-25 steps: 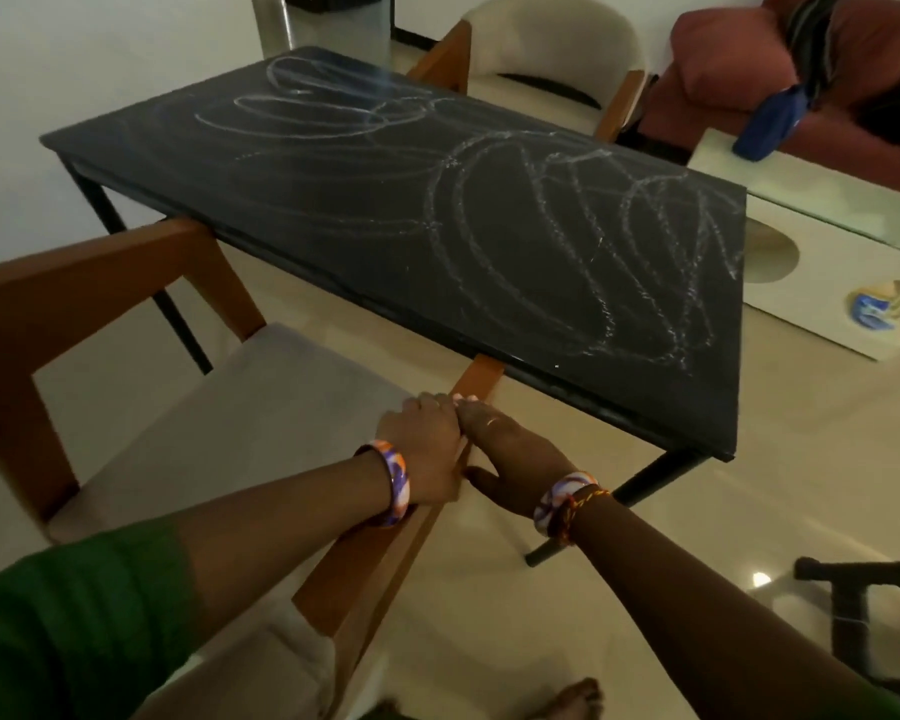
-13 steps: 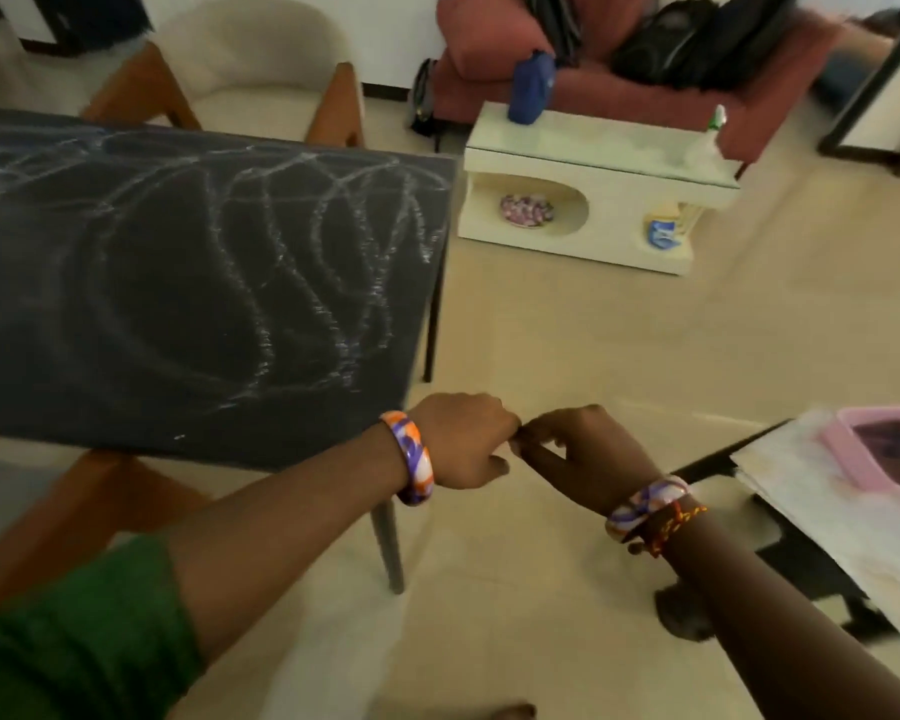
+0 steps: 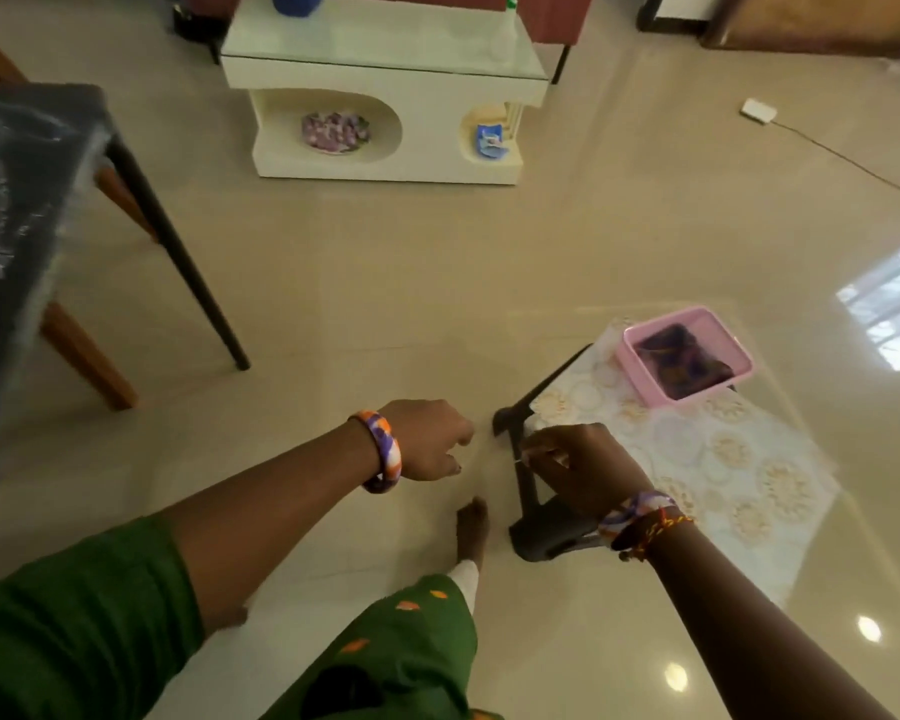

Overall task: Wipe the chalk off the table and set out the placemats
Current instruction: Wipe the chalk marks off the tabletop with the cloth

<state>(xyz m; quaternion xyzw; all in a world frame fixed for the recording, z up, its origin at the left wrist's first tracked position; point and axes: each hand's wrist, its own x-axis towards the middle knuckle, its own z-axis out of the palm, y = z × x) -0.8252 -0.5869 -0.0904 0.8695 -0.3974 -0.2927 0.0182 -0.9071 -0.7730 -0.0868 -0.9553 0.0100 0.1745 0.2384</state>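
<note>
The black table [image 3: 22, 200] with smeared chalk lines fills the left edge of the head view. At the lower right, a pile of white lace-patterned placemats [image 3: 723, 459] lies on a low black stand [image 3: 528, 491]. A pink tub [image 3: 630, 350] with a dark cloth [image 3: 681, 356] inside sits on the mats' far end. My right hand [image 3: 578, 470] hovers over the near corner of the placemats, fingers curled; whether it pinches anything I cannot tell. My left hand [image 3: 427, 439] hangs just left of the stand, loosely curled and holding nothing.
A wooden chair leg [image 3: 89, 361] stands under the table beside its black leg [image 3: 178, 252]. A white console [image 3: 385, 70] stands across the glossy tiled floor. A white adapter [image 3: 758, 110] with a cable lies far right. My bare foot [image 3: 473, 532] is beside the stand's base.
The view has swung right, away from the table and chair, to the stand with the placemats. My hands have parted, and the right one has reached the mats' near corner.
</note>
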